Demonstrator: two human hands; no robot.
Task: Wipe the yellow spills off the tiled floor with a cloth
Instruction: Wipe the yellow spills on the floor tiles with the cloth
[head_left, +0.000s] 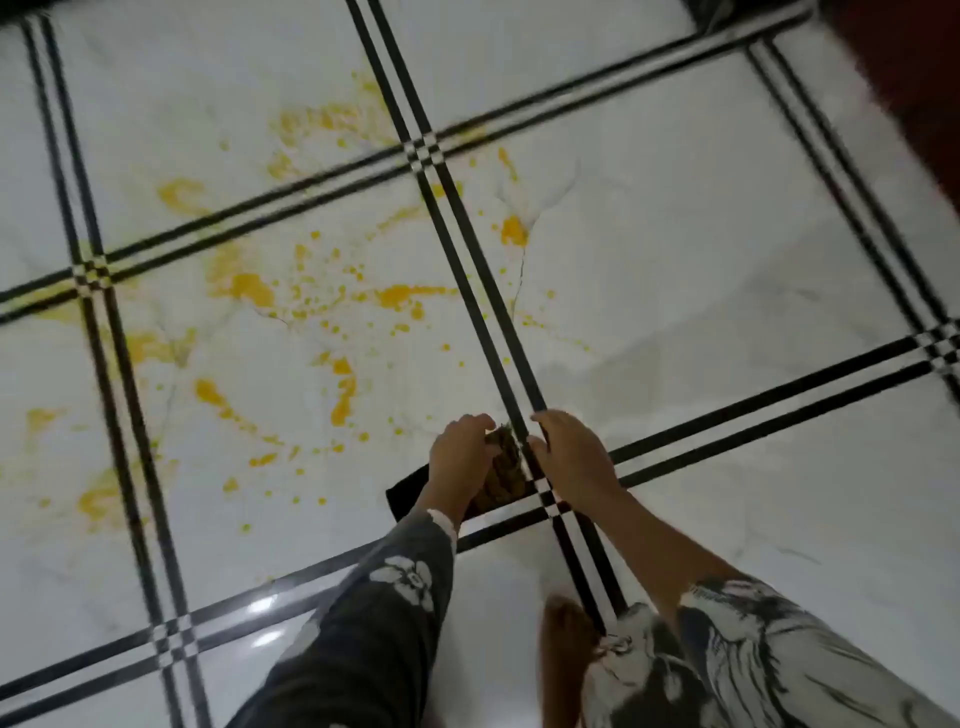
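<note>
a bare foot (566, 636) stands on the white tiled floor (701, 270) just below the hands, beside a loose grey-and-white patterned garment (769, 654) that fills the lower right corner. a dark sleeve (384, 597) with a white flower print covers the left forearm. black double lines (467, 249) border the tiles and cross right under the hands.

the cloth (503, 470), brownish with a darker flap hanging out to the left, is held up between both hands above that crossing. the left hand (460, 457) has its fingers curled round the cloth's left side. the right hand (574, 457) grips the right edge with bent fingers, though blur hides the exact hold.

the yellow spills (249, 291) lie ahead and to the left of the hands: thick blobs, streaks and fine spatter over several tiles, the nearest drops just left of the left hand. a few blobs sit past the long diagonal line, on the tile ahead of the right hand. nothing stands between the cloth and the spills.

the right-hand tiles are plain white and open. a dark reddish-brown surface (914, 78) closes off the top right corner, and a dark strip runs along the top left edge.
</note>
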